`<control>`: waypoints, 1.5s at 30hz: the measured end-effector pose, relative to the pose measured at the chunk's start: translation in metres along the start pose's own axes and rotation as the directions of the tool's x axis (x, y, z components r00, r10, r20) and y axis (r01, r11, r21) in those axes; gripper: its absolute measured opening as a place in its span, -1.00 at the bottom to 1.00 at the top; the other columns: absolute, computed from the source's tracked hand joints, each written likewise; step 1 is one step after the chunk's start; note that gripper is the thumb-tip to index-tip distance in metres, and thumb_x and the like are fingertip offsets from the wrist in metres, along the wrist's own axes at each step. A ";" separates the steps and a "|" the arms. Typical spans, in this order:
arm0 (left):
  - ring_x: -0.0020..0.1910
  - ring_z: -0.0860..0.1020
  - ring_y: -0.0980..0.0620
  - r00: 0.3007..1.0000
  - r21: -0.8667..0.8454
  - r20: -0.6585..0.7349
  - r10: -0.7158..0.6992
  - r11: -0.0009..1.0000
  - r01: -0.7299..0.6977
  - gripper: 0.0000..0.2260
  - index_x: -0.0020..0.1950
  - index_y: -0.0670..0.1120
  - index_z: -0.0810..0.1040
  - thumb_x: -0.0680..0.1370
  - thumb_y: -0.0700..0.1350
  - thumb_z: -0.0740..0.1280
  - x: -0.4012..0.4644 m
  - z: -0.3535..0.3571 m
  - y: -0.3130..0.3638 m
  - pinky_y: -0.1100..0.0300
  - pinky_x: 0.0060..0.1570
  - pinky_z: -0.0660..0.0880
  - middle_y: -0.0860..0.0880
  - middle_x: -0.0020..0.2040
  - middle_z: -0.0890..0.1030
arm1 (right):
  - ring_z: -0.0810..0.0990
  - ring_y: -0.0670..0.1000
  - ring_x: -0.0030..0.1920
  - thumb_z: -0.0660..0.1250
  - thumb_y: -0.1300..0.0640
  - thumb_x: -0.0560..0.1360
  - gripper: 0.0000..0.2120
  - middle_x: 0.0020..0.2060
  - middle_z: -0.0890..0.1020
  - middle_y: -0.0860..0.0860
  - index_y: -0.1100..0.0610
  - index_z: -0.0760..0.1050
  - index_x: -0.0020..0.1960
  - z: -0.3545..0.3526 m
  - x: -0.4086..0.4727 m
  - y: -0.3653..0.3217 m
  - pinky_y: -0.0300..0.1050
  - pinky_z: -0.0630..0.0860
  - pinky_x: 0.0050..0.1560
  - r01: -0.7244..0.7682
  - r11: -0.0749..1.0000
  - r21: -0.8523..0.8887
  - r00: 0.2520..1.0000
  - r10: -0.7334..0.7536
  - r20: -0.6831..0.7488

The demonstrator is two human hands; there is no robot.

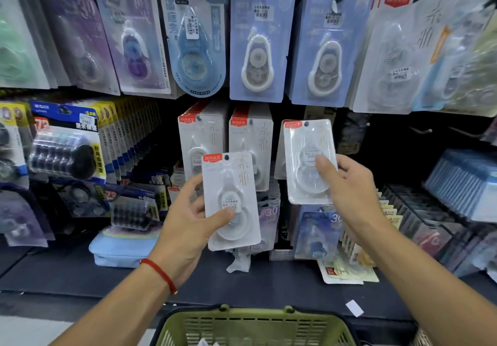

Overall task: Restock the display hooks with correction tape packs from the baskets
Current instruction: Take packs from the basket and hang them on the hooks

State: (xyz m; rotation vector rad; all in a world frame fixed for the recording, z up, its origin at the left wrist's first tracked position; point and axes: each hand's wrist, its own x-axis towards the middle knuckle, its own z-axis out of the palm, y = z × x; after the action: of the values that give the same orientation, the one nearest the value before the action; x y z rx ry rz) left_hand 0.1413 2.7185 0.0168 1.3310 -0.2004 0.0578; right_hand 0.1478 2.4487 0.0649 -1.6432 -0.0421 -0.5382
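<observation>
Head view cut off the green basket (252, 327) at the bottom edge, so I could not make out what lay inside it, and the upper rows of hanging packs were blurred toward the corners. My left hand (188, 222) gripped one white correction tape pack (231, 200), thumb across its clear blister, fingers hidden behind the card. My right hand (347, 187) pinched a second white pack (309, 157), thumb on the blister, held higher and just beside the hanging white packs (251, 141) on the lower hooks. Both packs stood upright, each with a red tab at the top left, a dark hang hole and gold characters; the small label print was unreadable. My hands were apart.
</observation>
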 end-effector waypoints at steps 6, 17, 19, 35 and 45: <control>0.22 0.70 -0.08 0.999 0.004 0.021 0.029 1.000 -0.029 -0.29 0.47 0.10 0.47 0.37 -0.24 0.58 -0.002 0.006 0.000 0.08 0.11 0.67 -0.09 0.22 0.73 | 0.58 -0.14 0.11 0.33 -0.23 0.61 -0.63 0.15 0.60 -0.09 -0.04 0.46 0.30 0.003 -0.007 -0.003 -0.14 0.54 0.10 0.076 0.883 -0.463 0.983 -0.145 -0.115; 0.31 0.59 0.21 0.990 0.218 0.072 0.124 0.966 -0.136 -0.35 0.46 0.31 0.41 0.56 -0.26 0.50 -0.002 0.070 -0.007 0.31 0.19 0.57 0.12 0.32 0.65 | 0.75 0.03 0.06 0.42 0.15 0.63 -0.84 0.04 0.75 0.03 0.09 0.53 0.19 0.017 -0.022 0.013 -0.07 0.68 0.07 -0.041 0.996 -0.079 0.980 0.055 0.191; 0.41 0.47 0.29 0.986 0.333 0.088 0.141 0.929 -0.162 -0.32 0.54 0.27 0.37 0.58 -0.32 0.44 -0.002 0.068 -0.007 0.49 0.23 0.45 0.17 0.47 0.52 | 0.74 0.02 0.08 0.38 0.14 0.65 -0.82 0.08 0.74 0.05 0.09 0.51 0.24 0.008 -0.011 0.011 -0.12 0.68 0.04 -0.043 0.998 -0.043 0.994 0.047 0.098; 0.66 -0.15 0.26 0.919 0.798 0.335 0.210 0.455 -0.395 -0.23 0.68 0.16 0.15 0.57 -0.31 0.34 0.021 0.042 -0.015 0.38 0.55 0.11 0.28 0.69 -0.15 | 0.71 -0.14 -0.12 0.34 -0.04 0.56 -0.75 -0.12 0.74 -0.17 -0.05 0.64 0.20 0.011 -0.003 0.016 -0.12 0.59 -0.14 0.077 0.984 -0.163 0.986 -0.099 -0.136; 0.39 0.47 -0.19 0.916 0.855 0.376 0.139 0.329 -0.401 -0.53 0.46 -0.09 0.54 0.53 -0.25 0.38 -0.020 0.015 -0.037 0.14 0.40 0.30 -0.13 0.37 0.60 | 0.59 0.16 0.22 0.33 -0.01 0.62 -0.59 0.17 0.60 0.09 0.10 0.44 0.42 -0.003 -0.025 0.063 0.00 0.51 0.12 -0.134 0.675 -0.726 0.966 0.252 0.056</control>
State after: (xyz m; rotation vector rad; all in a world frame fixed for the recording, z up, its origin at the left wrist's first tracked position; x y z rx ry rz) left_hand 0.1260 2.6970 -0.0187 2.4699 -0.6872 0.3532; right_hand 0.1453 2.4430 -0.0028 -2.4323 0.2675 -0.2599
